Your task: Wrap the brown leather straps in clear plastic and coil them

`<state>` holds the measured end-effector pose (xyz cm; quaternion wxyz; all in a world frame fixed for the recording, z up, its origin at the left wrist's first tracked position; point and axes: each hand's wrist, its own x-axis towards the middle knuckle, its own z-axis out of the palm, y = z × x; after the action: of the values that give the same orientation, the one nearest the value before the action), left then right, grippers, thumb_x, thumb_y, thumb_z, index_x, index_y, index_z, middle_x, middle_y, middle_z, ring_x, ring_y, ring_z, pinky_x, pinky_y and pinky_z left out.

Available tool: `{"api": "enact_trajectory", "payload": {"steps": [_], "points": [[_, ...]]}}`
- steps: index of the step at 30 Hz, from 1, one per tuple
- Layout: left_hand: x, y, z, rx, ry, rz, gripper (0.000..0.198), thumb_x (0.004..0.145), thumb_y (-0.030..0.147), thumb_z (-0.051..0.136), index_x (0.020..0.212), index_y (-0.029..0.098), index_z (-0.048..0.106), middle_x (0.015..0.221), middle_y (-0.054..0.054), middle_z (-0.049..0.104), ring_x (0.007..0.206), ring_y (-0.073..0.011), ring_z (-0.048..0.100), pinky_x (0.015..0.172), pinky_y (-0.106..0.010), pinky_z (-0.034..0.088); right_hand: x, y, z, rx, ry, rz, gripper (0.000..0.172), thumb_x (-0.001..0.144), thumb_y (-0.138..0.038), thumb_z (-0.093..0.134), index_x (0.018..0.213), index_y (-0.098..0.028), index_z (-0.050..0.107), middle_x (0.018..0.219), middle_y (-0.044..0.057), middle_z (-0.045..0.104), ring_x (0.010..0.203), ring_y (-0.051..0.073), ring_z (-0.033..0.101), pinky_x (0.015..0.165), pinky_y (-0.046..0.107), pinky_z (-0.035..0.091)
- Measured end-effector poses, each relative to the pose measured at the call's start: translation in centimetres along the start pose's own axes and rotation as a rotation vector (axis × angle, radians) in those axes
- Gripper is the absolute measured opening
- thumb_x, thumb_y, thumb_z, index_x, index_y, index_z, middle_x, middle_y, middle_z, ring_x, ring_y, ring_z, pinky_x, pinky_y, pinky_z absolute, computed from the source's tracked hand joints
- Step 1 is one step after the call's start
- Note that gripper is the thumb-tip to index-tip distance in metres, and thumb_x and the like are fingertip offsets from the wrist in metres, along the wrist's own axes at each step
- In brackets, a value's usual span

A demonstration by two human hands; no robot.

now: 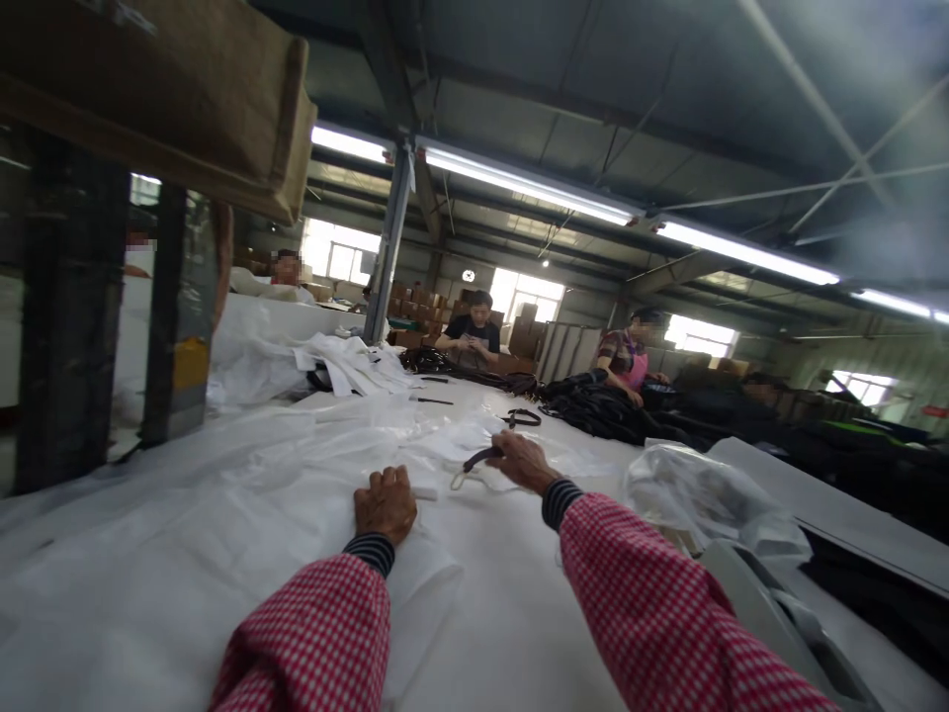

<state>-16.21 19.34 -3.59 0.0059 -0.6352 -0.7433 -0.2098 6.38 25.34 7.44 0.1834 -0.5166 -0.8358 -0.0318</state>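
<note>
Head view: your left hand [385, 504] is curled into a fist, pressing down on the sheet [222, 534], probably to pin it flat. Your right hand [523, 460], farther up the sheet, grips a dark strap [480, 458] whose end rests on the sheet beside a pale cord [469, 482].

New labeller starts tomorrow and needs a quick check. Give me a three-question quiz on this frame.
1. True or false: the right hand holds a dark narrow strap.
2. The left hand rests, fingers curled, on: A) white sheet material; B) a cardboard box; C) a pile of black bags.
3. Fill in: the person's sleeves are red-and-white ____ cloth.
Key: 1 true; 2 A; 3 checked.
</note>
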Motion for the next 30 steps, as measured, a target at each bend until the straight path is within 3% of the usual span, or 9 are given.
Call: {"api": "enact_trajectory", "payload": {"steps": [3, 7, 10, 12, 18, 21, 23, 26, 30], "points": [[-0.2, 0.1, -0.2, -0.044, 0.012, -0.007, 0.049, 0.091, 0.022, 0.045, 0.140, 0.018, 0.051, 0.136, -0.017, 0.057, 0.125, -0.0350, 0.048, 0.096, -0.050, 0.041, 0.5, 1.4, -7.5, 0.124, 0.250, 0.059, 0.018, 0.097, -0.030, 0.063, 0.088, -0.015, 0.066, 0.085, 0.003, 0.064, 0.079, 0.019, 0.061, 0.076, 0.034, 0.049], [-0.3, 0.3, -1.2, -0.147, 0.063, 0.007, 0.037, 0.093, 0.029, 0.049, 0.128, 0.024, 0.061, 0.132, -0.013, 0.059, 0.118, -0.0357, 0.051, 0.095, -0.053, 0.043, 0.8, 0.9, -17.5, 0.358, 0.551, 0.051, 0.051, 0.107, -0.051, 0.033, 0.089, -0.014, 0.064, 0.070, 0.004, 0.061, 0.060, 0.015, 0.057, 0.056, 0.026, 0.042], [-0.3, 1.4, -2.7, -0.265, 0.138, 0.068, 0.025, 0.095, 0.033, 0.049, 0.105, 0.022, 0.070, 0.126, -0.014, 0.061, 0.122, -0.0387, 0.047, 0.096, -0.058, 0.042, 0.2, -1.1, -23.0, 0.628, 0.730, -0.072, 0.062, 0.102, -0.068, 0.031, 0.087, -0.016, 0.062, 0.078, 0.006, 0.065, 0.055, 0.012, 0.058, 0.048, 0.022, 0.040], [-0.4, 3.1, -3.9, -0.370, 0.194, 0.156, 0.023, 0.095, 0.032, 0.052, 0.106, 0.020, 0.069, 0.132, -0.015, 0.057, 0.130, -0.0398, 0.042, 0.101, -0.060, 0.040, -0.5, -2.7, -25.5, 0.842, 0.795, -0.196, 0.060, 0.097, -0.072, 0.040, 0.084, -0.018, 0.062, 0.087, 0.007, 0.068, 0.057, 0.012, 0.061, 0.045, 0.021, 0.042], [-1.9, 9.9, -6.9, -0.760, 0.183, 0.491, 0.080, 0.085, 0.039, 0.072, 0.154, 0.026, 0.033, 0.154, -0.014, 0.042, 0.140, -0.0337, 0.041, 0.112, -0.049, 0.040, -4.4, -9.9, -29.3, 1.188, 0.487, -0.521, 0.046, 0.096, -0.065, 0.056, 0.084, -0.022, 0.068, 0.091, 0.005, 0.072, 0.072, 0.016, 0.070, 0.050, 0.024, 0.053], [-2.3, 11.1, -7.8, -0.899, 0.079, 0.573, 0.061, 0.091, 0.047, 0.063, 0.147, 0.028, 0.048, 0.146, -0.012, 0.052, 0.132, -0.0327, 0.051, 0.106, -0.045, 0.046, -7.8, -14.2, -31.1, 1.263, 0.337, -0.607, 0.041, 0.102, -0.057, 0.052, 0.084, -0.024, 0.068, 0.092, 0.003, 0.073, 0.074, 0.015, 0.068, 0.055, 0.024, 0.055], [-2.2, 10.8, -8.0, -0.948, 0.006, 0.591, 0.047, 0.094, 0.047, 0.055, 0.136, 0.027, 0.059, 0.139, -0.012, 0.059, 0.126, -0.0322, 0.056, 0.098, -0.043, 0.051, -10.0, -15.8, -32.0, 1.352, 0.282, -0.627, 0.054, 0.111, -0.050, 0.031, 0.083, -0.022, 0.068, 0.090, 0.002, 0.072, 0.070, 0.011, 0.065, 0.055, 0.021, 0.054], [-2.0, 9.8, -7.5, -0.953, -0.122, 0.602, 0.051, 0.086, 0.046, 0.063, 0.132, 0.023, 0.062, 0.131, -0.013, 0.064, 0.117, -0.0319, 0.061, 0.086, -0.039, 0.055, -11.9, -14.9, -31.6, 1.423, 0.319, -0.607, 0.058, 0.112, -0.044, 0.023, 0.083, -0.023, 0.068, 0.092, 0.001, 0.071, 0.069, 0.010, 0.063, 0.056, 0.019, 0.053], [-3.0, 9.8, -5.9, -0.830, -0.398, 0.682, 0.037, 0.086, 0.049, 0.060, 0.085, 0.015, 0.077, 0.087, -0.009, 0.075, 0.079, -0.0227, 0.070, 0.069, -0.029, 0.055, -12.2, -8.7, -26.5, 1.450, 0.323, -0.437, 0.020, 0.097, -0.039, 0.063, 0.091, -0.022, 0.072, 0.099, 0.003, 0.071, 0.072, 0.012, 0.062, 0.053, 0.019, 0.051]]}}
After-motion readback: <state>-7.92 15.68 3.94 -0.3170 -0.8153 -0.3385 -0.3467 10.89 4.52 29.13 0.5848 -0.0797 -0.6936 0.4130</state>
